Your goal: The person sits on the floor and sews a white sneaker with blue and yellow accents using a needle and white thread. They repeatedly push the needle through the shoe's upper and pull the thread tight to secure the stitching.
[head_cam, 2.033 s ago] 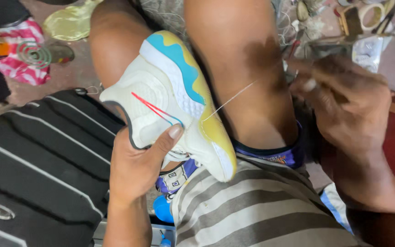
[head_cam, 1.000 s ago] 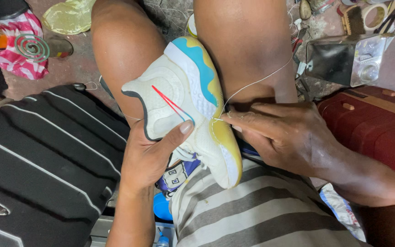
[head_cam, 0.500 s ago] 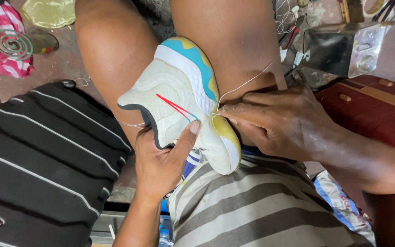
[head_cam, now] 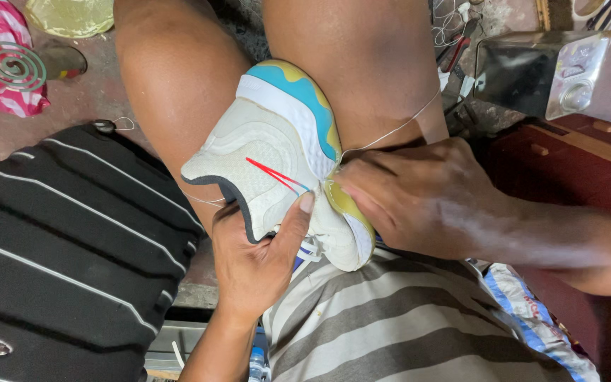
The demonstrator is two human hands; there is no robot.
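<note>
The white sneaker [head_cam: 277,163] is wedged between my knees, sole edge toward my right hand [head_cam: 419,198]. That hand, raised with the thread [head_cam: 390,133] two seconds ago, now pinches closed at the yellow sole seam, thread taut beyond it. My left hand [head_cam: 256,262] clasps the heel, thumb pressed on the side.

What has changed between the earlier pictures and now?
The right hand, first out to the right with the white thread pulled taut, came back to the shoe and now presses at the sole edge. The left hand kept gripping the shoe, which stayed between the knees.
</note>
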